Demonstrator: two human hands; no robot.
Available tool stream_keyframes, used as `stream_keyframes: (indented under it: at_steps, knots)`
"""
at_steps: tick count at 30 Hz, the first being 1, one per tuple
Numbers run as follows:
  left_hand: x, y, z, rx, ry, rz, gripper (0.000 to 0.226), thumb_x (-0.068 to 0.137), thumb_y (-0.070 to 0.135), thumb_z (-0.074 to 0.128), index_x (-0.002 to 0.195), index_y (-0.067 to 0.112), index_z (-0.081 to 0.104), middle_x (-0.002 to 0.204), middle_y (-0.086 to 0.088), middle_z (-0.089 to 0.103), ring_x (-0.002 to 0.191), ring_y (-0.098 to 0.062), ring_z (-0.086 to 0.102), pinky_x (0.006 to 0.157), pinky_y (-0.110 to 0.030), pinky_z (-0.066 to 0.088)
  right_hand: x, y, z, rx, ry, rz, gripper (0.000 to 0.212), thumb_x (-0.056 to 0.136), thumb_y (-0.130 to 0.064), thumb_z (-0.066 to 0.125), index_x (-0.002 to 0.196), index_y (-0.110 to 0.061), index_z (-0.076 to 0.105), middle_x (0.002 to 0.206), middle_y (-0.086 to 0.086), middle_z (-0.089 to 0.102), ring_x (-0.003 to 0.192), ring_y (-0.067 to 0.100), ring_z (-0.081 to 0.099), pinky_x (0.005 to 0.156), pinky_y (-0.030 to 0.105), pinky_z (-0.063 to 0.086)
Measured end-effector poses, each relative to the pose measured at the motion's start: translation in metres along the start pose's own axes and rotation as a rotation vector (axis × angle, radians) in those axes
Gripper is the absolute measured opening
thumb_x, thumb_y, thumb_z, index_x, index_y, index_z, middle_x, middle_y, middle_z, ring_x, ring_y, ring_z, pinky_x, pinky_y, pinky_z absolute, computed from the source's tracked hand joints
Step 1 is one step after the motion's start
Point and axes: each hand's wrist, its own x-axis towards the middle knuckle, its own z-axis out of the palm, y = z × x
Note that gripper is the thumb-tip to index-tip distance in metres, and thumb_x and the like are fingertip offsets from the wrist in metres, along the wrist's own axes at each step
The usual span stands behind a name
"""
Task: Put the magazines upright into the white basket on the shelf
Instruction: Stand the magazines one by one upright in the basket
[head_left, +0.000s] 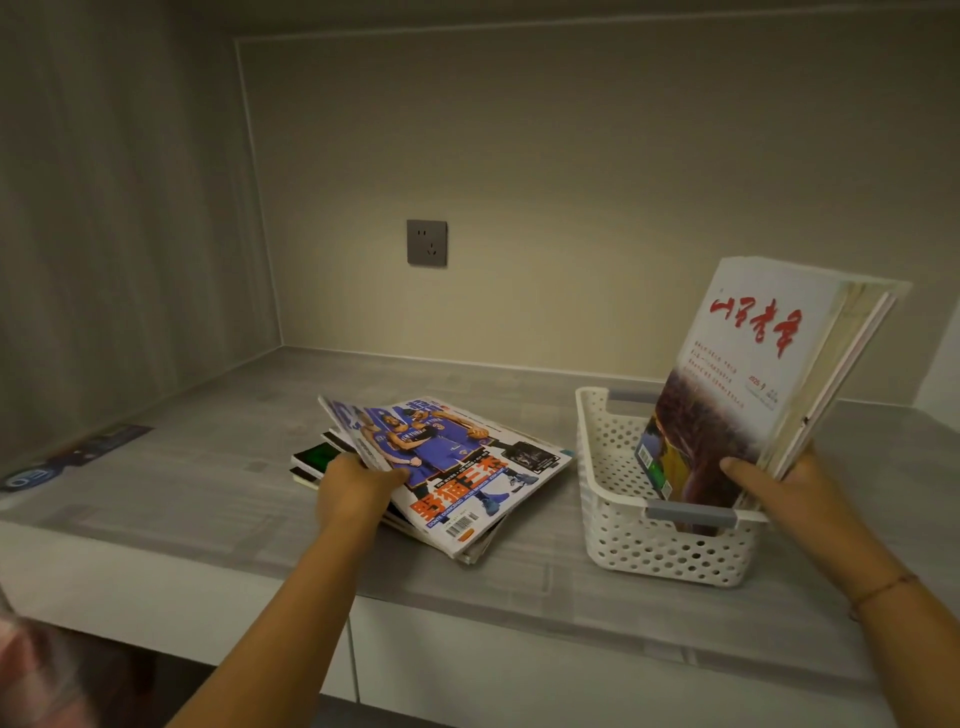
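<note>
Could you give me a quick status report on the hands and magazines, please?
Right hand steadies upright magazines in white basket. Left hand grips basketball magazine atop flat pile. Nothing blocking basket.

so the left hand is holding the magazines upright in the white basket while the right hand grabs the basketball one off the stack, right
The hands are swapped. In the head view the right hand holds the magazines upright in the white basket, while the left hand grabs the basketball magazine.

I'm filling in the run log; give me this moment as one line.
left hand: lifting basketball magazine off flat pile | right hand: steadying upright magazines in white basket | stage: basket partly filled
</note>
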Motion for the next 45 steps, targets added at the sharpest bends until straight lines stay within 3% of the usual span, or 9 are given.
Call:
stream_keyframes:
  at_steps: [7, 11, 15, 21, 26, 33, 39, 43, 45]
  knots:
    - [0.008, 0.012, -0.004, -0.139, -0.062, 0.086, 0.029, 0.096, 0.016, 0.049, 0.124, 0.007, 0.042, 0.118, -0.017, 0.061, 0.098, -0.033, 0.065, 0.074, -0.044, 0.055, 0.003, 0.006, -0.001, 0.011, -0.017, 0.011, 0.068, 0.084, -0.011, 0.062, 0.143, -0.017, 0.029, 0.139, 0.007, 0.046, 0.116, 0.02, 0.046, 0.098, 0.036, 0.038]
    - [0.0, 0.022, 0.003, -0.263, -0.038, 0.171, 0.025, 0.098, 0.017, 0.046, 0.122, 0.012, 0.041, 0.114, -0.013, 0.062, 0.084, -0.022, 0.063, 0.057, -0.03, 0.051, 0.004, 0.009, 0.0, 0.011, -0.016, 0.011, 0.067, 0.083, -0.012, 0.063, 0.142, -0.018, 0.032, 0.137, 0.005, 0.048, 0.114, 0.018, 0.047, 0.096, 0.035, 0.039]
    - [-0.016, 0.053, 0.016, -0.345, -0.029, 0.396, 0.014, 0.099, 0.018, 0.043, 0.111, 0.024, 0.043, 0.107, -0.001, 0.062, 0.081, -0.006, 0.063, 0.056, -0.022, 0.049, 0.005, 0.01, -0.001, 0.018, -0.032, 0.001, 0.068, 0.083, -0.013, 0.063, 0.142, -0.019, 0.031, 0.137, 0.004, 0.048, 0.117, 0.018, 0.047, 0.099, 0.038, 0.039]
    - [-0.053, 0.114, 0.044, -0.361, 0.031, 0.645, 0.031, 0.101, 0.025, 0.037, 0.131, 0.029, 0.035, 0.094, 0.021, 0.055, 0.083, -0.001, 0.064, 0.063, -0.029, 0.057, 0.007, 0.012, -0.001, 0.04, -0.053, -0.023, 0.068, 0.083, -0.014, 0.064, 0.142, -0.02, 0.031, 0.138, 0.002, 0.047, 0.12, 0.017, 0.047, 0.1, 0.037, 0.041]
    - [-0.081, 0.143, 0.07, -0.299, 0.084, 0.868, 0.034, 0.101, 0.03, 0.034, 0.135, 0.03, 0.027, 0.095, 0.002, 0.063, 0.077, -0.024, 0.069, 0.062, -0.044, 0.059, 0.009, 0.014, -0.002, 0.071, -0.078, -0.067, 0.073, 0.078, -0.03, 0.065, 0.142, -0.023, 0.03, 0.136, -0.006, 0.047, 0.116, 0.005, 0.049, 0.082, 0.007, 0.044]
    - [-0.108, 0.153, 0.093, -0.408, 0.162, 0.966, 0.048, 0.099, 0.03, 0.034, 0.143, 0.012, 0.028, 0.104, -0.012, 0.068, 0.076, -0.028, 0.069, 0.057, -0.04, 0.058, 0.011, 0.018, -0.004, 0.084, -0.105, -0.085, 0.084, 0.07, -0.046, 0.062, 0.143, -0.025, 0.027, 0.139, -0.006, 0.044, 0.124, 0.007, 0.044, 0.093, 0.014, 0.042]
    - [-0.132, 0.141, 0.115, -0.344, 0.121, 0.994, 0.05, 0.098, 0.028, 0.033, 0.143, 0.007, 0.029, 0.083, -0.02, 0.069, 0.061, -0.041, 0.064, 0.047, -0.036, 0.046, 0.009, 0.018, -0.006, 0.057, -0.097, -0.11, 0.084, 0.068, -0.053, 0.062, 0.142, -0.027, 0.029, 0.135, -0.01, 0.045, 0.123, 0.006, 0.043, 0.097, 0.02, 0.037]
    - [-0.137, 0.13, 0.125, -0.159, -0.056, 1.082, 0.043, 0.096, 0.028, 0.03, 0.138, 0.029, 0.02, 0.08, -0.019, 0.068, 0.059, -0.04, 0.06, 0.046, -0.035, 0.041, 0.011, 0.018, -0.006, 0.024, -0.11, -0.142, 0.085, 0.072, -0.055, 0.058, 0.144, -0.025, 0.025, 0.141, -0.008, 0.041, 0.127, 0.005, 0.039, 0.098, 0.014, 0.034]
    - [-0.135, 0.133, 0.127, -0.083, -0.142, 1.104, 0.038, 0.095, 0.025, 0.03, 0.129, 0.035, 0.017, 0.075, -0.009, 0.063, 0.05, -0.027, 0.053, 0.043, -0.028, 0.031, 0.011, 0.017, -0.006, 0.017, -0.108, -0.145, 0.083, 0.073, -0.055, 0.057, 0.144, -0.026, 0.024, 0.139, -0.012, 0.039, 0.126, 0.001, 0.038, 0.092, 0.002, 0.032]
